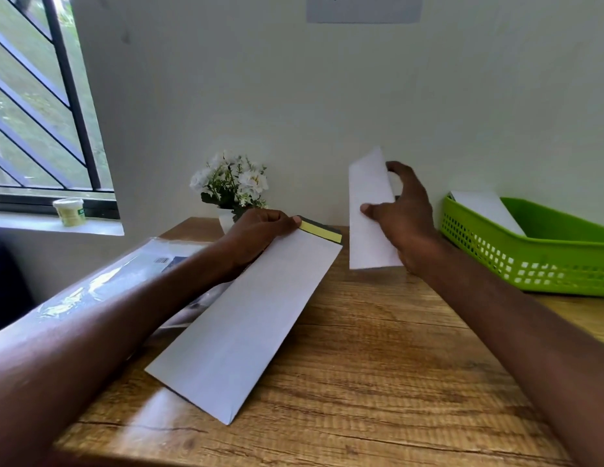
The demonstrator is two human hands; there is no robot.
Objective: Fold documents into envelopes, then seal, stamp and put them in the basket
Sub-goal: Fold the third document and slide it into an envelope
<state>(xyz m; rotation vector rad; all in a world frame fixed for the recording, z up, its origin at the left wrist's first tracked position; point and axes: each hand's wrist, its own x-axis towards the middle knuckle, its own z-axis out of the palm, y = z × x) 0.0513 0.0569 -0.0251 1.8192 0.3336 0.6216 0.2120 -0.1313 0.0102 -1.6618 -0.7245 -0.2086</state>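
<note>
One head-worn camera looks forward and down over the wooden table (378, 365), close above both forearms; the wall rises just beyond the fingers (393, 167).

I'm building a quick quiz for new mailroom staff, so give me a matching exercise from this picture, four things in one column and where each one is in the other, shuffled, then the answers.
Things:
1. envelope
2. folded document
3. green basket
4. small tub

Places:
A. on the window sill
B. held up in the right hand
C. gripped at its open end by the left hand
D. at the table's right side, by the wall

Pairs: 1-C, 2-B, 3-D, 4-A
</note>
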